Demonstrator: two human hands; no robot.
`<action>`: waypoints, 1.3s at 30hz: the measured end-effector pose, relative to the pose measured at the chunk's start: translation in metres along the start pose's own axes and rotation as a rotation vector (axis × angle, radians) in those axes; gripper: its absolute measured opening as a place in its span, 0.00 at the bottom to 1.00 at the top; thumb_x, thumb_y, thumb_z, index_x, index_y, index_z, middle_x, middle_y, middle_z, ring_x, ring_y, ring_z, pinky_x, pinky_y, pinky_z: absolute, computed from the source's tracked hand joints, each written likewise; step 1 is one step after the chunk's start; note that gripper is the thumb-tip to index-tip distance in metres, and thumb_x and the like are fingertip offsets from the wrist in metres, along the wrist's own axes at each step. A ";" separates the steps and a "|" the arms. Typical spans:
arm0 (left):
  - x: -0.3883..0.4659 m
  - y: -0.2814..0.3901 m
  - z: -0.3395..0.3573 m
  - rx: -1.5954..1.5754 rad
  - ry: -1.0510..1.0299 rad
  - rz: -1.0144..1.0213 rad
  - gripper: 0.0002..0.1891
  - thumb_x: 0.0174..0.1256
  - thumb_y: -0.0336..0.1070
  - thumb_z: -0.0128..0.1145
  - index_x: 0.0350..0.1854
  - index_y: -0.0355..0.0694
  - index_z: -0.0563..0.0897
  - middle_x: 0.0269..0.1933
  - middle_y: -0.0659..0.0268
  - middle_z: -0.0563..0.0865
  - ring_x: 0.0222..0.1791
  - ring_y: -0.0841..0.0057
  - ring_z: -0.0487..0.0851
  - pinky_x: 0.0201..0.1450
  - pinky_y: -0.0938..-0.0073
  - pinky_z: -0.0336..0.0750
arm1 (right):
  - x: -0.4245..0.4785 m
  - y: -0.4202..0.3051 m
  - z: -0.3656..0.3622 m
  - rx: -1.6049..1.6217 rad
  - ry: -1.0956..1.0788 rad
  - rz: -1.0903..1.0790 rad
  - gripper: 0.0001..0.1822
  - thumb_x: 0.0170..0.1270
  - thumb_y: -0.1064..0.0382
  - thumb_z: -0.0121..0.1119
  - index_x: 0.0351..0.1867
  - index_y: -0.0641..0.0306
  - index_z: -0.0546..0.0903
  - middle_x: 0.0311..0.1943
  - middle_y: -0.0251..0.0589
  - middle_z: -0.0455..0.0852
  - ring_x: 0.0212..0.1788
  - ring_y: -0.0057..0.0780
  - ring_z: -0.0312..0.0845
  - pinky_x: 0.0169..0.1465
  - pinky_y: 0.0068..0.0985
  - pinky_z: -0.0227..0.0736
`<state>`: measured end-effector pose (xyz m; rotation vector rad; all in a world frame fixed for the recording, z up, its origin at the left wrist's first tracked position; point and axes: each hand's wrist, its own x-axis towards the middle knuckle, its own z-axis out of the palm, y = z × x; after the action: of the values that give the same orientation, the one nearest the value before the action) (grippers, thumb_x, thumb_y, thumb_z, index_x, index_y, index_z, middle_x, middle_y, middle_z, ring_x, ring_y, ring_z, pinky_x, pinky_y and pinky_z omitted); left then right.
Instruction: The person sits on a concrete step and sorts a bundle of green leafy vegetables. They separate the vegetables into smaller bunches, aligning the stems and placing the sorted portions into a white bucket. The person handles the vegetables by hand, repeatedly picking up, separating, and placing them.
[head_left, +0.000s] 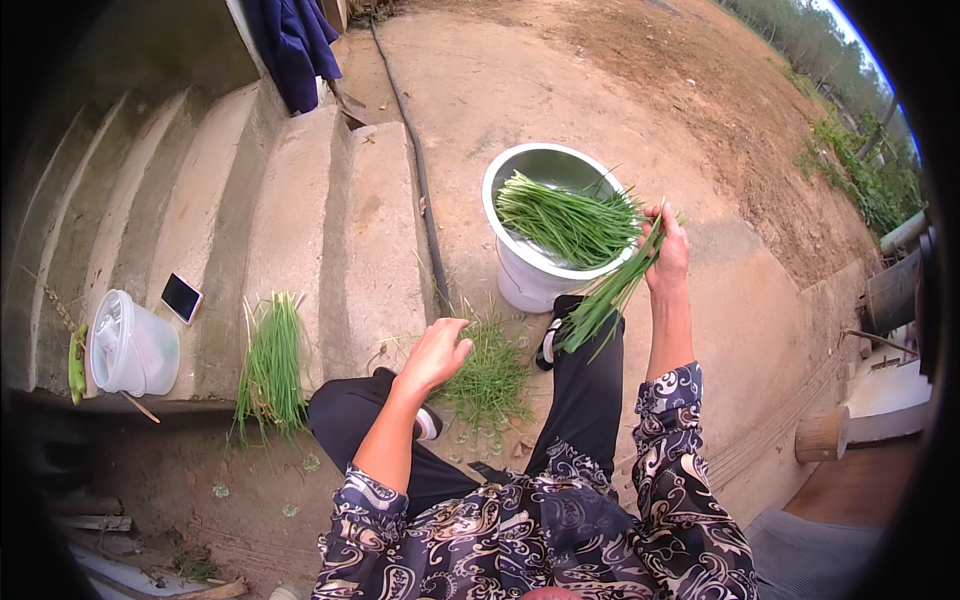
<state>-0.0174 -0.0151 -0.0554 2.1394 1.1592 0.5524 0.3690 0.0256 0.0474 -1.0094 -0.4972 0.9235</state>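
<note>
My right hand (667, 251) grips a small bunch of long green chives or similar stalks (611, 296), pale ends up, leaves hanging towards my knee. Just left of it, a metal basin (499, 221) rests on a white bucket (525, 289) and holds a large heap of the same greens (570, 221). My left hand (439, 352) is raised over the ground with fingers partly bent; nothing shows in it. Beneath and beside it lies a loose pile of green scraps (487, 371). Another bundle of greens (274, 356) lies on a concrete step at the left.
Concrete steps (289, 202) rise to the left, with a phone (181, 298), a clear plastic bucket (154, 360) and a green pod-like vegetable (77, 364) on them. A black hose (412, 135) runs along their foot. Dark blue cloth (289, 52) hangs above. A log (821, 439) is at the right.
</note>
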 end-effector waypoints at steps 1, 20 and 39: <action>0.001 0.003 -0.006 -0.013 -0.021 -0.043 0.20 0.69 0.39 0.55 0.58 0.31 0.80 0.51 0.48 0.87 0.51 0.54 0.85 0.56 0.60 0.77 | 0.009 -0.014 -0.006 -0.050 0.031 0.001 0.15 0.77 0.52 0.52 0.35 0.59 0.79 0.20 0.28 0.73 0.19 0.14 0.63 0.20 0.17 0.58; 0.025 0.049 0.006 -0.064 -0.245 -0.047 0.15 0.65 0.36 0.61 0.50 0.34 0.77 0.40 0.51 0.83 0.45 0.50 0.83 0.47 0.53 0.78 | 0.212 0.171 0.056 -1.750 -0.470 -0.388 0.28 0.71 0.38 0.53 0.42 0.65 0.79 0.36 0.65 0.84 0.44 0.65 0.79 0.44 0.52 0.69; -0.097 -0.202 -0.126 0.323 0.657 -0.935 0.47 0.54 0.51 0.73 0.68 0.25 0.64 0.66 0.44 0.71 0.66 0.50 0.68 0.69 0.56 0.65 | 0.182 0.178 0.044 -1.515 -0.391 -0.519 0.28 0.75 0.46 0.53 0.59 0.71 0.79 0.54 0.54 0.85 0.56 0.45 0.81 0.62 0.35 0.72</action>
<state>-0.2639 0.0272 -0.1140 1.3733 2.5297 0.6482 0.3606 0.2391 -0.0978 -1.8772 -1.8358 0.1123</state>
